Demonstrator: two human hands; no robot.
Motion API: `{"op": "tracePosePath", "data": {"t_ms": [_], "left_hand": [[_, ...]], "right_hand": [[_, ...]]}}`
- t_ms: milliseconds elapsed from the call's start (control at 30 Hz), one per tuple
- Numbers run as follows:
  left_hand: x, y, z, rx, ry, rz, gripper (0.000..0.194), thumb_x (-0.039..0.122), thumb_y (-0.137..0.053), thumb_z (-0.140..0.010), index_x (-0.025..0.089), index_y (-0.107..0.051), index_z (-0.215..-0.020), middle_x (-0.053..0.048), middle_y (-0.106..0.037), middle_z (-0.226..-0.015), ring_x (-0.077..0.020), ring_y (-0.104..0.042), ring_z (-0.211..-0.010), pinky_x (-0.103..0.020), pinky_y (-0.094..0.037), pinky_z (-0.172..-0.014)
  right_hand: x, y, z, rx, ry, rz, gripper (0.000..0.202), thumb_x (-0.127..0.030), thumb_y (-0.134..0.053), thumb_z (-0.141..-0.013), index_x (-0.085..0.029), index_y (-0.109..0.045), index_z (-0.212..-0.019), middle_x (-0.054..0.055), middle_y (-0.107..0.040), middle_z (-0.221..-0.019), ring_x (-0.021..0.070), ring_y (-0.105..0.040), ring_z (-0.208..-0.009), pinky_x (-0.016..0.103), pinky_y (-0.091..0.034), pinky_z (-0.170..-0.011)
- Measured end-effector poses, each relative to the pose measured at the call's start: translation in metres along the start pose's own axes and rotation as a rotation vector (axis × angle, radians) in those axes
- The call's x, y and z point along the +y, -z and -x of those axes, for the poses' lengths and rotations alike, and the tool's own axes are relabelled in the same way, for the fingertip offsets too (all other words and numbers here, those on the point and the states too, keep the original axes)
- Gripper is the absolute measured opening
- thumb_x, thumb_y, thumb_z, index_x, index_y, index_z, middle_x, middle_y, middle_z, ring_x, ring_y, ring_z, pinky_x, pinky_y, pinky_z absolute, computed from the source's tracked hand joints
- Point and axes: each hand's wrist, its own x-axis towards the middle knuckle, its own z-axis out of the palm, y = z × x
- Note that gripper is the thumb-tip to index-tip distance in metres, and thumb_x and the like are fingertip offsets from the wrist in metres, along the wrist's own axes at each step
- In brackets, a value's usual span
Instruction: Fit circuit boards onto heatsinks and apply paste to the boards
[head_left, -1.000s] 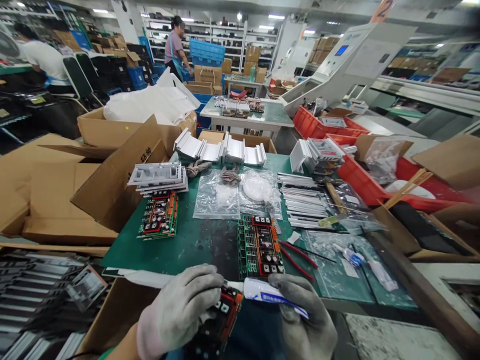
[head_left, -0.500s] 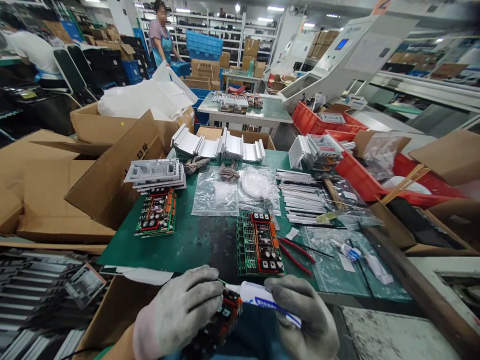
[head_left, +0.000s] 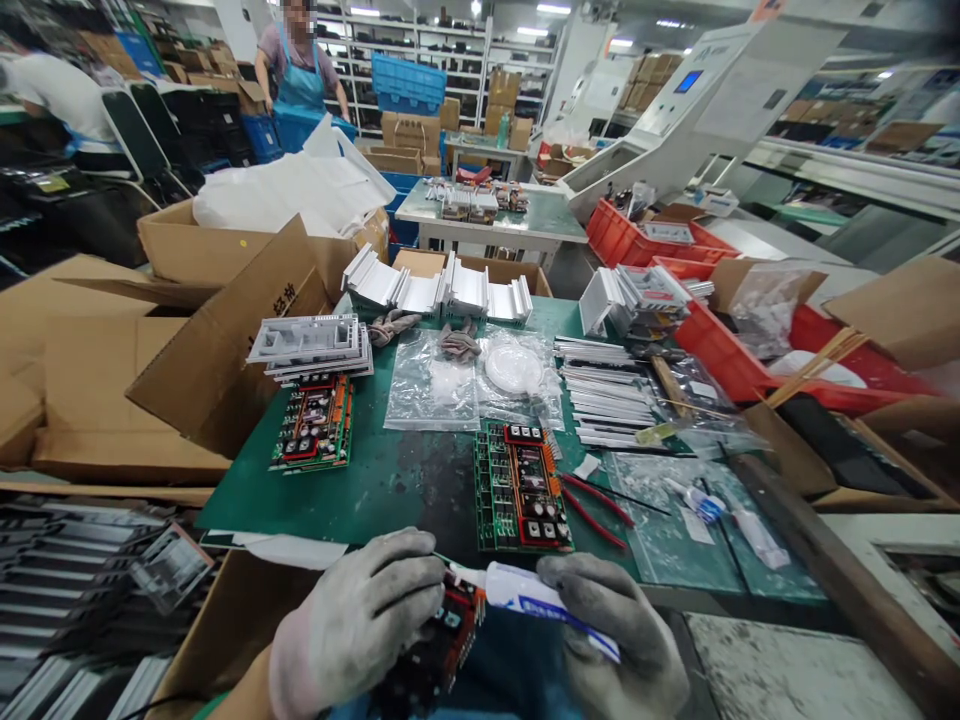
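My gloved left hand (head_left: 360, 620) is closed on a circuit board (head_left: 442, 640) at the bottom centre, its fingers over the board's upper left part. In my gloved right hand (head_left: 619, 630) is a white and blue tube (head_left: 532, 597), its nozzle pointing left at the board's upper edge, close to my left fingertips. Whether the nozzle touches the board I cannot tell. Just beyond, a green circuit board (head_left: 521, 490) lies on the green table (head_left: 375, 500), with red-handled pliers (head_left: 596, 510) beside it. More boards (head_left: 315, 425) are stacked at the left.
Grey metal frames (head_left: 311, 345), white metal profiles (head_left: 439, 290), plastic bags (head_left: 431, 380) and metal strips (head_left: 607, 390) lie farther back on the table. A cardboard box (head_left: 232, 340) stands left, red crates (head_left: 750, 350) right. A person in a blue apron (head_left: 300, 85) stands in the background.
My right hand and the tube have shifted slightly right. My left hand has barely moved. The person in the background has moved left and now faces this way behind a blue crate.
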Motion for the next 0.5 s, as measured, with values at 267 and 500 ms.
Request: {"op": "tracePosePath", "data": {"t_ms": [267,500], "left_hand": [[-0.021,-0.004,0.015,0.109,0.181,-0.093,0.013,0.026,-0.050,-0.098,0.021,-0.059,-0.106,-0.005,-0.072,-0.097,-0.0188,-0.068,-0.099,-0.037,-0.056,-0.097],[-0.045,-0.013,0.030,0.127,0.418,-0.236,0.020,0.036,-0.046,-0.099,0.023,-0.061,-0.101,-0.004,-0.071,-0.097,-0.0196,-0.069,-0.092,-0.033,-0.058,-0.079]], "right_hand": [[0.015,-0.018,0.036,0.438,-0.644,-0.256,0.033,-0.053,-0.074,-0.078,-0.022,-0.070,-0.088,0.005,-0.074,-0.078,0.0183,-0.070,-0.068,0.027,-0.056,-0.062],[0.029,-0.029,0.074,0.314,-0.768,-0.293,0.033,-0.053,-0.066,-0.086,-0.021,-0.068,-0.082,0.004,-0.070,-0.070,0.0183,-0.067,-0.059,0.027,-0.055,-0.056]]}}
